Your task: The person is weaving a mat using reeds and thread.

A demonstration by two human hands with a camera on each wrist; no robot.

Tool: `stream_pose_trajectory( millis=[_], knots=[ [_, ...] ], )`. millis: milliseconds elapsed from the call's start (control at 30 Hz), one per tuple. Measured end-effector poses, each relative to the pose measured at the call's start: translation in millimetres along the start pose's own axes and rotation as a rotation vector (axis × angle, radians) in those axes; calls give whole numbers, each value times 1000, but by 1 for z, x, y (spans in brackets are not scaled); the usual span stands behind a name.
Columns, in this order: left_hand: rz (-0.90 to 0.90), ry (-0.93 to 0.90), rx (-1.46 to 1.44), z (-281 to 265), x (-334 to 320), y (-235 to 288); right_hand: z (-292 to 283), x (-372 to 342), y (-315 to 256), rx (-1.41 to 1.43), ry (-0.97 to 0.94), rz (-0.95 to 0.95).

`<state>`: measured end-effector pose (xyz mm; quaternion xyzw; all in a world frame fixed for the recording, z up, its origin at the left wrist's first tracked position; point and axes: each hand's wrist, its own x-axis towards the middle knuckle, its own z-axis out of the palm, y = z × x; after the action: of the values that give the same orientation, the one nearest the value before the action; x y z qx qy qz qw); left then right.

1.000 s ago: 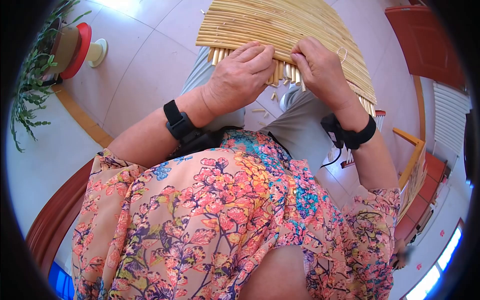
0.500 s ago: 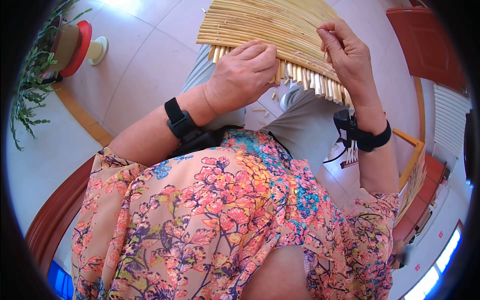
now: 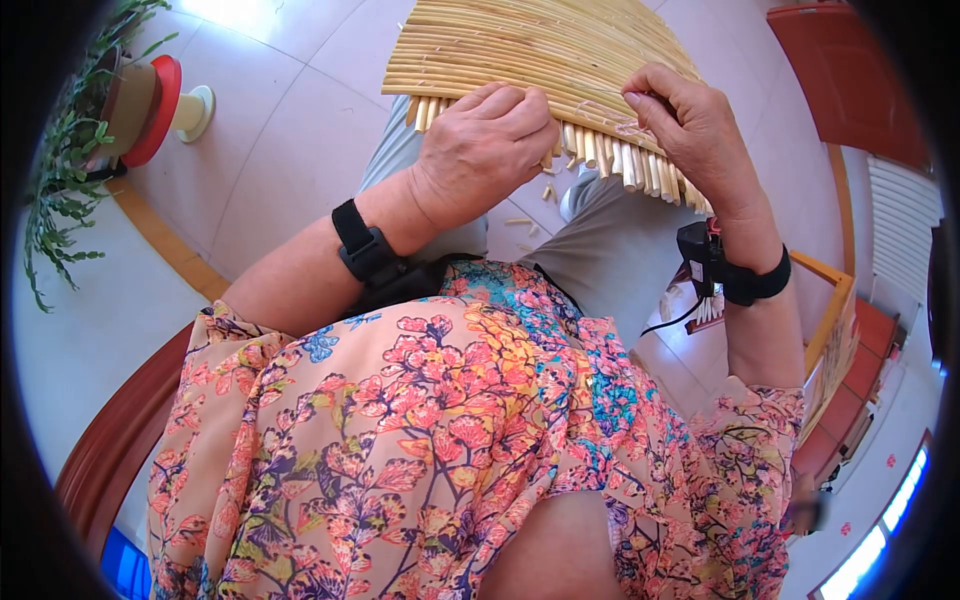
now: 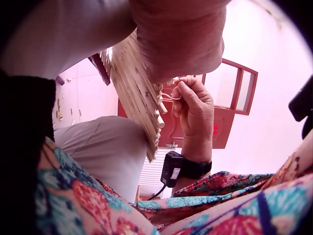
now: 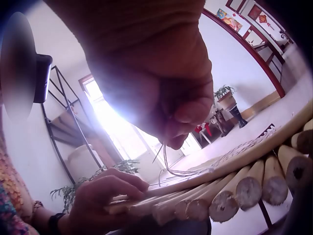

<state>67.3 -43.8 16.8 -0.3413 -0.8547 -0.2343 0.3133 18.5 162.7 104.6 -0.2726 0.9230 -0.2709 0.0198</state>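
A mat of pale stalks [image 3: 520,50] bound by thread rests over the knees, its uneven stalk ends facing the body. My left hand [image 3: 485,143] curls over the near edge of the mat, fingers on top. To its right, just above the mat, my right hand [image 3: 700,135] pinches a thin thread between thumb and finger. The left wrist view shows this white thread [image 4: 168,97] running from the stalks to the right hand [image 4: 194,110]. Loops of thread [image 5: 166,159] hang below the right fingertips in the right wrist view, reaching the mat's binding.
Short stalk offcuts [image 3: 548,190] lie on the tiled floor [image 3: 300,150] between the legs. A potted plant [image 3: 75,160] on a red and cream stand is at the left. At the right are a wooden frame [image 3: 828,330] and a white radiator [image 3: 895,220].
My right hand has left the mat's edge beside my left hand, risen to the right, then come slightly lower. The left hand keeps its hold; the mat has shifted slightly left.
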Motion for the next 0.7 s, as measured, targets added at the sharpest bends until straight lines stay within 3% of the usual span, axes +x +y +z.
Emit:
stream_pose_trajectory(
  millis=[167, 433, 700],
  knots=[
    [14, 11, 24, 1, -1, -2, 1, 0, -4, 23, 14, -66],
    [-11, -6, 29, 0, -1, -2, 6, 2, -3, -246, -14, -301],
    [-25, -1, 16, 0, -1, -1, 10, 3, -4, -339, -7, -341]
  ],
)
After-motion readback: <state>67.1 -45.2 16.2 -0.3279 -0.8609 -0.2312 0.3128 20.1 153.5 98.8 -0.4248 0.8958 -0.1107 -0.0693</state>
